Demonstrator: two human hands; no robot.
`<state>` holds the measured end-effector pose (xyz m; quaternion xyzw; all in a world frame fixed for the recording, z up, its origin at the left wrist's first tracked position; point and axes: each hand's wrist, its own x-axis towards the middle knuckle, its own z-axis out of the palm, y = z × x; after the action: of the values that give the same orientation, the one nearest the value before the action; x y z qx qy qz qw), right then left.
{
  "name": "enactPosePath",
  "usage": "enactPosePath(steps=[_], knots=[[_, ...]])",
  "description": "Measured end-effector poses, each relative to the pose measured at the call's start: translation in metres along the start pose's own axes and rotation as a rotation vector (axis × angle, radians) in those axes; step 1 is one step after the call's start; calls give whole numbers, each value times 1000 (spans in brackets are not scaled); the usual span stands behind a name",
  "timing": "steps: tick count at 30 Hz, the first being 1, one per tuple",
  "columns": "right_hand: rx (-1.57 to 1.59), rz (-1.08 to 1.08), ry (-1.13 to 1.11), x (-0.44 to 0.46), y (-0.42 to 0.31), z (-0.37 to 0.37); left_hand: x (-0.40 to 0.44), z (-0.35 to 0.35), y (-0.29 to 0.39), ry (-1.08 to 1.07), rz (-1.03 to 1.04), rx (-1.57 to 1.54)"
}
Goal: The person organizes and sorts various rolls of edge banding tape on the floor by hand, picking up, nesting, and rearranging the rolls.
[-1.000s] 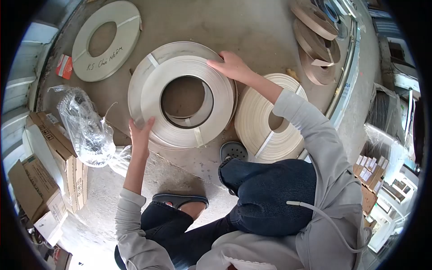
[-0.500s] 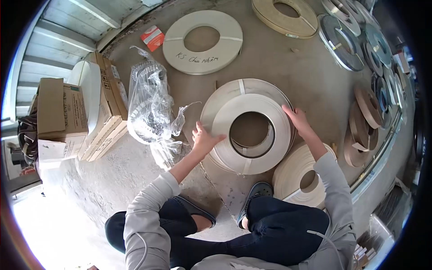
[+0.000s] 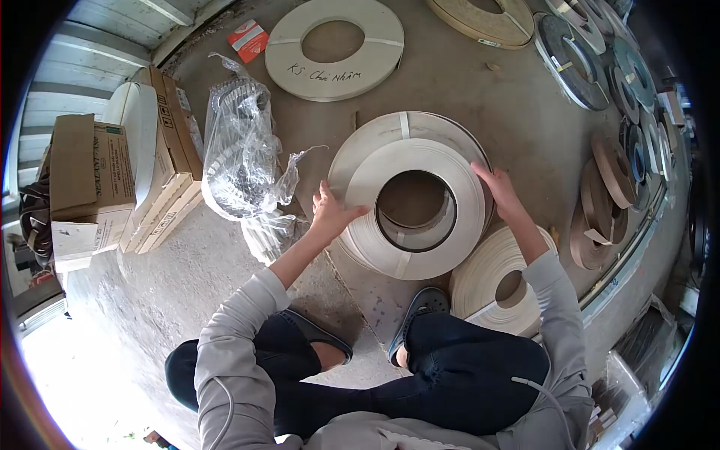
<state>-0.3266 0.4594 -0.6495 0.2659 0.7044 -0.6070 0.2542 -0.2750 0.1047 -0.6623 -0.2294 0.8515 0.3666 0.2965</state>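
A pale ring-shaped roll [image 3: 367,176] with a dark-edged centre hole lies on top of a wider pale roll [image 3: 375,129] on the floor, overlapping it off-centre. At its left side is my left hand [image 3: 331,216], fingers spread, thumb at the roll's edge. My right hand [image 3: 498,190] touches the right edge of the same roll, its thumb and fingers apart. Neither hand is closed round the roll; fingertips on the far side are partly hidden. Another cream roll [image 3: 480,281] lies beside the stack, below my right forearm.
A large roll with handwriting [image 3: 330,86] and a red packet [image 3: 247,40] lie beyond the stack. Left are a plastic-wrapped bundle [image 3: 240,165] and cardboard boxes [image 3: 112,165]. Brown rolls [image 3: 592,202] and grey rolls [image 3: 566,64] line the right side.
The view has swung round and shifted, so everything sits differently in it. My left hand has moved up along the roll's left side and turned; the fingers of both hands remain spread.
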Motion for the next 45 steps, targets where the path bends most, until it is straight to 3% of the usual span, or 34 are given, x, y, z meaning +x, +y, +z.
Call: enactPosePath(steps=[5, 9, 12, 16, 19, 21, 29, 32, 36, 39, 43, 45], knots=[[71, -130, 67, -26, 1, 12, 1, -8, -13, -70, 75, -46], [-192, -281, 77, -33, 8, 12, 1, -6, -18, -80, 109, -92], [-296, -338, 302, -34, 13, 21, -2, -8, -20, -69, 106, -124], [-213, -374, 245, -39, 19, 20, 5, 1, -36, -5, 117, -159], [-227, -381, 255, -42, 15, 22, 0, 4, -42, -212, -48, -401], [-230, -394, 264, -41, 14, 21, 3, 7, -44, -181, -44, -391], [-114, -268, 123, -33, 23, 4, -24, 29, -41, -43, -77, -323], [-88, -109, 70, -35, 29, -4, -42, 29, -36, -49, -113, -367], [-6, -17, 142, -33, 47, -11, -49, 20, -36, -234, -95, -384], [5, -10, 172, -37, 46, -7, -38, 9, -23, -315, -104, -274], [34, -49, 131, -35, 22, -1, -20, -1, 2, -173, -3, -103], [41, -66, 107, -28, 16, -1, -15, -12, 9, -201, 21, -39]])
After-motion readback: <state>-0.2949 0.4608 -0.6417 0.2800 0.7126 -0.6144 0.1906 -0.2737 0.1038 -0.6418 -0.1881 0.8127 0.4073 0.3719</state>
